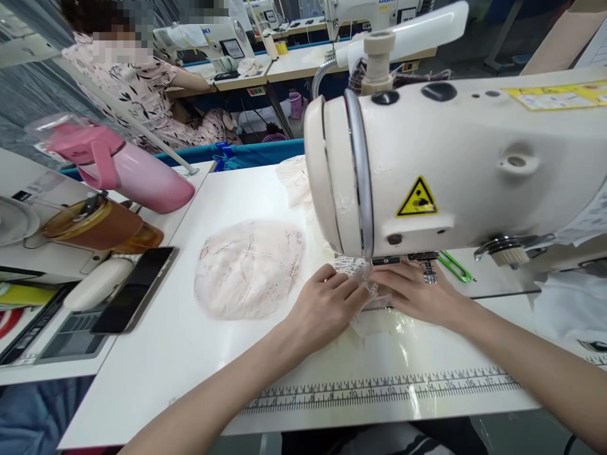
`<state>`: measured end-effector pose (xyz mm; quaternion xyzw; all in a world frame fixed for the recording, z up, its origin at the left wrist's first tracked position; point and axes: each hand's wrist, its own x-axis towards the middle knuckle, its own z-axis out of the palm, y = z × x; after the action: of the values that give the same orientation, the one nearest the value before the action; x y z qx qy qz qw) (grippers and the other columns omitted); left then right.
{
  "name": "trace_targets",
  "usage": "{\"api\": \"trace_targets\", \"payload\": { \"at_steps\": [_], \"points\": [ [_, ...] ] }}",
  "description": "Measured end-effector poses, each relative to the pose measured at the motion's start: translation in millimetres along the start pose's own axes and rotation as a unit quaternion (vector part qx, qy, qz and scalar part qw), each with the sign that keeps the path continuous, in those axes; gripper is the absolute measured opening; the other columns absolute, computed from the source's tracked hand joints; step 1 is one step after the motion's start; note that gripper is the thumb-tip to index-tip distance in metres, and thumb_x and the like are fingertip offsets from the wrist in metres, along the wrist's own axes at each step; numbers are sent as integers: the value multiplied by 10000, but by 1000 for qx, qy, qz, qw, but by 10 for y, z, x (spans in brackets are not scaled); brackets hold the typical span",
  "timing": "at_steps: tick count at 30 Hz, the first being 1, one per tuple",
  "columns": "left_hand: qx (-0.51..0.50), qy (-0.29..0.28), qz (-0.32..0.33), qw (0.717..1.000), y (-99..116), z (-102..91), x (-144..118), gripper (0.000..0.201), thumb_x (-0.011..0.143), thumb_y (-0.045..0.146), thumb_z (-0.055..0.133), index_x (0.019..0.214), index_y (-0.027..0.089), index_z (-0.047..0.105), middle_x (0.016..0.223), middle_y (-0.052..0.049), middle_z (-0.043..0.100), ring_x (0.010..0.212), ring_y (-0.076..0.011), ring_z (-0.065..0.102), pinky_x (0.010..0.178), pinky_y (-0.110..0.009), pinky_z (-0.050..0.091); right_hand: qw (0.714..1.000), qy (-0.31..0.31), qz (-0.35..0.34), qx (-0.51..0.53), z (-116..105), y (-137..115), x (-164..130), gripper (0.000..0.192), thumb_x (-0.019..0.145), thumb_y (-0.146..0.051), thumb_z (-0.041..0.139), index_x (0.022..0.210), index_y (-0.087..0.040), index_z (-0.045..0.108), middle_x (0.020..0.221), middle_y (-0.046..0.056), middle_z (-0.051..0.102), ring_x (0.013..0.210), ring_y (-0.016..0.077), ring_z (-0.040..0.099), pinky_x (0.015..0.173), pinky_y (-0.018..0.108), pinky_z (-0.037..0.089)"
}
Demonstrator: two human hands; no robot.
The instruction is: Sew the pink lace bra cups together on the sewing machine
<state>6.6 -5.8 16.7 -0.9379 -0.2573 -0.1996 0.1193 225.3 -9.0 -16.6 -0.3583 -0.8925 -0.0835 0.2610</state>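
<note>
My left hand (328,308) lies at the sewing machine's needle area with its fingers curled onto white lace fabric (349,264). Opposite it, my right hand (417,292) reaches under the head of the sewing machine (450,151), fingertips pressed to the same lace. The fabric bunches between the two hands, and a thin pale piece hangs toward me. Needle and presser foot are mostly hidden by the machine head and my fingers. Left of my hands, a pale pink fabric piece (251,270) lies flat on the white table (190,354).
A green thread snipper (456,266) lies right of my right hand. A ruler strip (360,393) runs along the front edge. At left are a phone (135,291), a pink bottle (137,174) and a brown cup (99,224). Another person (128,95) sits at a machine behind.
</note>
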Motion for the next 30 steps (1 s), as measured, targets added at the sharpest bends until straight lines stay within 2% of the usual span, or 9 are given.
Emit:
{"api": "trace_targets", "payload": {
  "at_steps": [3,5,7,9,12,18,24,30],
  "points": [
    [11,25,-9,1000,12,17,-20,270,873,-1,408,820,177,604,669,22,613,604,-132,523,693,-303,411,999,17,-38,-10,-37,-8,43,188,861,-95,530,952,-224,631,919,-33,700,766,116,596,719,291,386],
    [1,19,-18,1000,18,53,-43,281,883,21,398,978,158,623,942,-31,700,832,-163,620,853,-351,441,998,34,-43,-12,-72,-15,74,153,872,-94,530,884,-209,630,873,-35,703,754,106,593,697,282,387],
    [-19,-22,-27,999,22,101,-73,363,884,36,372,1167,129,579,1216,-73,646,1082,-187,601,1006,-389,402,998,38,-43,-8,-99,-22,96,147,878,-98,531,857,-206,628,847,-37,704,746,103,593,666,279,386],
    [-34,-73,-36,996,22,144,-104,438,874,51,359,1278,110,519,1333,-86,575,1209,-198,546,1090,-417,349,998,32,-46,-4,-111,-26,105,141,875,-100,543,878,-209,632,847,-44,706,752,101,596,648,282,385],
    [-44,-108,-42,992,18,176,-138,481,854,68,367,1314,104,502,1370,-92,540,1266,-219,510,1130,-458,313,998,29,-50,-9,-108,-31,100,154,861,-93,560,924,-215,631,883,-55,706,785,99,602,645,293,389],
    [-35,-101,-49,993,29,172,-158,472,858,81,367,1304,92,522,1354,-107,550,1266,-243,514,1121,-498,331,998,30,-51,-33,-61,-39,71,170,836,-63,556,919,-198,618,879,-62,692,808,89,601,641,293,382],
    [-27,-127,-63,990,38,171,-146,476,878,86,366,1338,105,488,1371,-104,534,1264,-248,516,1110,-518,339,999,3,-48,-21,23,-16,34,217,845,-26,498,909,-204,605,860,-50,670,782,91,583,706,278,406],
    [-18,-122,-69,990,52,178,-130,473,887,98,382,1351,100,475,1363,-122,540,1255,-269,522,1101,-536,337,995,38,-48,-80,1,-16,12,190,858,-63,508,922,-201,622,955,-36,700,655,116,560,707,332,394]
  ]
}}
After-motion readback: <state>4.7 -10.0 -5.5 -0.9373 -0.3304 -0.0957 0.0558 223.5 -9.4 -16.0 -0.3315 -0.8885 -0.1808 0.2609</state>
